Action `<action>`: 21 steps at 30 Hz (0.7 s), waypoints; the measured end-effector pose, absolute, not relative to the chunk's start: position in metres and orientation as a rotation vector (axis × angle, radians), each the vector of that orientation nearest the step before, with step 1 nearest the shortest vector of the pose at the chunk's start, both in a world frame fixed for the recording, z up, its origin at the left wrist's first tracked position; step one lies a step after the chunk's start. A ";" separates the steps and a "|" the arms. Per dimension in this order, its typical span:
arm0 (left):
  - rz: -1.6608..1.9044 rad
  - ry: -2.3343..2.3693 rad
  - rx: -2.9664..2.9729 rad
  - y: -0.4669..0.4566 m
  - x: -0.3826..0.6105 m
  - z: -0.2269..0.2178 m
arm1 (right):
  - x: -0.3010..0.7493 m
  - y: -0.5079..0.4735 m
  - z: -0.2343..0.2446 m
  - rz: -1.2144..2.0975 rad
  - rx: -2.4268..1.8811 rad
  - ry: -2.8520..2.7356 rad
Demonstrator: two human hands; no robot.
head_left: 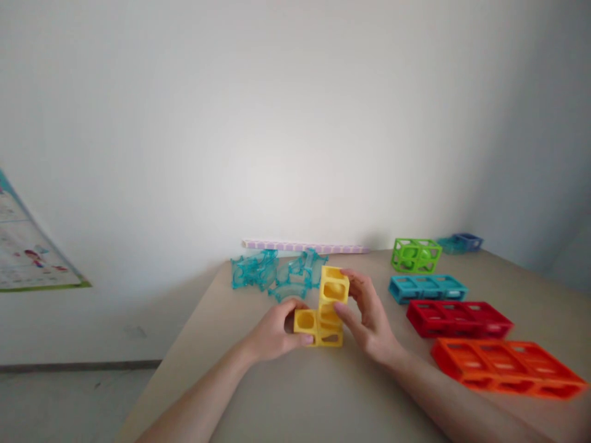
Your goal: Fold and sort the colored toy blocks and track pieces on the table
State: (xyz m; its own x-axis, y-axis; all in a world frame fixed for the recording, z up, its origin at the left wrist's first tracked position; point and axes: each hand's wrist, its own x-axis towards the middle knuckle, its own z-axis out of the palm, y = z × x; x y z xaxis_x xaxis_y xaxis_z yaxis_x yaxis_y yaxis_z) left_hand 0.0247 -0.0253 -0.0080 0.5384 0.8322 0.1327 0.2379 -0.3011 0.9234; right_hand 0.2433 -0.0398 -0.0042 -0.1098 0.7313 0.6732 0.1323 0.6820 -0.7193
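A yellow block stack (329,306) of hollow plastic cubes stands on the beige table (295,394), near its middle. My left hand (273,332) grips the lower left cube of the stack, fingers curled round it. My right hand (369,317) holds the stack's right side, with fingers on the upper cube and the thumb lower down. Both hands are closed on the same yellow piece.
Clear teal curved pieces (277,272) lie just behind the stack. To the right sit a green cube frame (415,255), a blue frame (427,287), a red frame (457,318) and an orange frame (505,366). A purple strip (305,247) lies against the wall. The table's left edge drops to the floor.
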 end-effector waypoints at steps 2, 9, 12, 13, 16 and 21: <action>0.786 0.906 1.820 -0.026 0.025 -0.007 | 0.243 -0.041 -0.002 0.600 -0.709 -1.712; 0.846 0.909 1.791 -0.027 0.024 0.004 | 0.243 -0.041 -0.001 0.580 -0.691 -1.820; 0.923 1.014 1.817 -0.023 0.022 0.006 | 0.244 -0.040 -0.003 0.503 -0.766 -1.845; 0.941 1.034 1.810 -0.022 0.022 0.005 | 0.244 -0.040 -0.002 0.469 -0.794 -1.841; 1.005 1.013 1.734 -0.020 0.024 0.000 | 0.243 -0.043 0.001 0.403 -0.834 -1.819; 0.996 0.918 1.804 -0.021 0.027 -0.005 | 0.240 -0.047 0.010 0.411 -0.879 -1.841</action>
